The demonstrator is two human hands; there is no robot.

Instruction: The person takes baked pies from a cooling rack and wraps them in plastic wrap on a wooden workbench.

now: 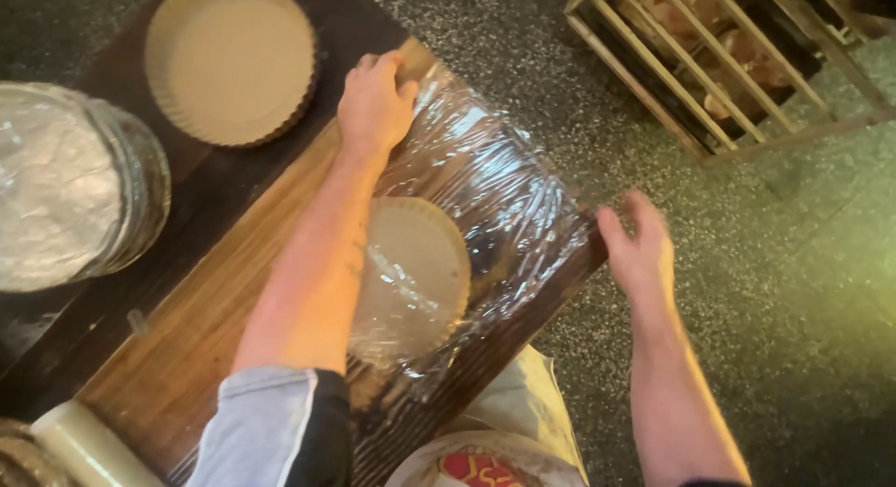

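Two round, pale, fluted tart shells are in view: one bare shell (231, 60) at the far end of the dark brown wooden surface (177, 347), and one wrapped shell (415, 277) lying under a single sheet of clear, crinkled plastic film (490, 184). A stack of film-covered round trays (75, 184) stands at the left edge, and one roll of plastic film (89, 442) lies at the near left corner.

The left hand (375, 103) lies palm down with its fingers together, pressing the far end of the film onto the surface. The right hand (639, 249) is spread and blurred, off the right edge of the surface, over the speckled grey floor (747, 310), touching nothing as far as can be seen.

The film's long axis runs from the left hand towards the near right corner, where it drapes over the edge. Bare wood lies left of the forearm. A wooden slatted rack (719, 67) stands well apart, beyond the floor.
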